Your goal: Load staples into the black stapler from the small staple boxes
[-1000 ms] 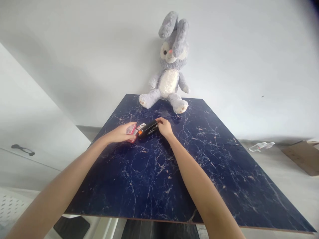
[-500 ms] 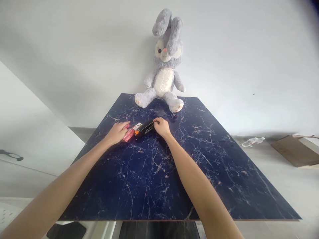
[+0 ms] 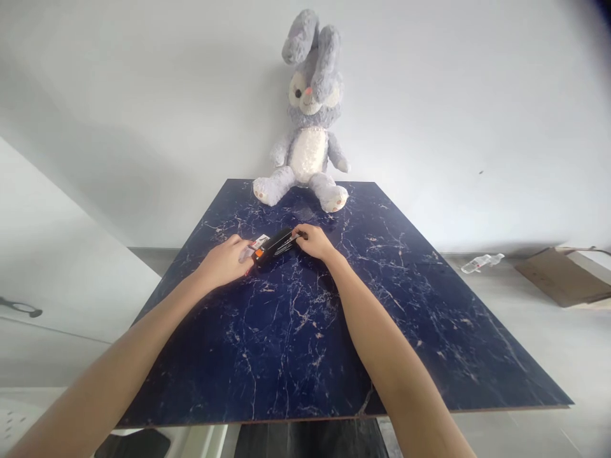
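A black stapler [image 3: 275,243] with an orange end lies on the dark blue marbled tabletop [image 3: 296,331]. My right hand [image 3: 312,241] has its fingers closed round the stapler's far end. My left hand [image 3: 224,261] rests knuckles up by the orange end, fingers curled over a small pink box that is almost hidden beneath them. A small white card [image 3: 260,241] peeks out beside the stapler, between both hands.
A grey and white plush rabbit [image 3: 308,121] sits at the table's far edge against the white wall. On the floor to the right lie a plastic bottle [image 3: 480,261] and a cardboard box [image 3: 558,275]. A white cabinet [image 3: 48,280] stands on the left.
My left hand has lowered the pink box to the table and now covers it. The view has tilted slightly; my right hand stays on the stapler.
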A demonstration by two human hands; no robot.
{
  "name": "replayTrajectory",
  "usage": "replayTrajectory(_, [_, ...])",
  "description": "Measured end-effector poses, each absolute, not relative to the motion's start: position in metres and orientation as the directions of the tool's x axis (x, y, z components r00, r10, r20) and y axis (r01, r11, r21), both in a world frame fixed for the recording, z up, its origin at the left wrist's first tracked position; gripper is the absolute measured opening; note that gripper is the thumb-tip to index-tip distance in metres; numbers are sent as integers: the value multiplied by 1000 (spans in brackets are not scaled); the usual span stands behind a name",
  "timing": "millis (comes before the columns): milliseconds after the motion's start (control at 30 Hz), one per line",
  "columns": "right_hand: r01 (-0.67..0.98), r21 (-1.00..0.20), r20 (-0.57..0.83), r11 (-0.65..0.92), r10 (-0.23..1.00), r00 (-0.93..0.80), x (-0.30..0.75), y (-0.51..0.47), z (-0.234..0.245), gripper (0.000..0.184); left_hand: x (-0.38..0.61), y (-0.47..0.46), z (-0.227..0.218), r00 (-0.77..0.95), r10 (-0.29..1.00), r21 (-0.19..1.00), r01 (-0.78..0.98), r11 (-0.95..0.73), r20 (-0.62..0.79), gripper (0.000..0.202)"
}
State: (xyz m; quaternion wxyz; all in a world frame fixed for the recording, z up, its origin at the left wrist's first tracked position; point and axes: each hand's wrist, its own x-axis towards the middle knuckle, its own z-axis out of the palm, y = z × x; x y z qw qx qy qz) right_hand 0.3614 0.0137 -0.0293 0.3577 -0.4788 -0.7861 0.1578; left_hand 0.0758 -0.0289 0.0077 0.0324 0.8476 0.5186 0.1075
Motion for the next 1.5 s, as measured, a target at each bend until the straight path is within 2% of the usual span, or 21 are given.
replayTrajectory(133, [625,-523,446,580,811,-379,362,14,-31,37,77,-28,8,439,874,206,854,-478,210,44])
replayTrajectory(233, [652,-470,443,594,798,-408,361,13,-30,40,79,-28,9,402,858,266,831,-488,318,37])
replayTrajectory(333, [716,-388,460,580,795,-394,362,9,-28,39,81,-30,9,318,834,328,810,-486,450,36])
replayTrajectory(400, [751,-333,479,570,788,-386,364,5,-27,36,81,-30,5,302,813,329,801,-499,498,37])
replayTrajectory(467, [806,-280,495,521,798,-344,363,1,-26,31,81,-28,-3,332,793,285,805,-520,510,36])
replayTrajectory(567, [907,-220,488,358,846,-215,356,-4,-22,28,80,-23,-16,395,780,200,819,-538,485,36])
replayTrajectory(733, [982,-148,337,113,940,-58,332,-8,-7,25,81,-18,-24,406,775,192,815,-547,484,37])
replayTrajectory(900, [967,-255,55,-21,998,36,323,-6,12,27,82,-19,-23,402,770,215,802,-557,495,36])
replayTrajectory(1000, [946,-322,-20,-42,999,37,327,-2,20,30,81,-20,-23,402,772,211,806,-554,491,36])
replayTrajectory(1100, [938,-342,-29,-62,998,55,329,-1,23,32,82,-21,-22,408,772,206,806,-555,487,37])
replayTrajectory(1267, [961,-278,62,9,998,9,322,-4,20,30,82,-22,-20,411,776,208,806,-555,478,38])
replayTrajectory(1500, [903,-430,88,21,996,19,332,8,11,21,83,-22,-19,409,770,224,795,-564,489,37])
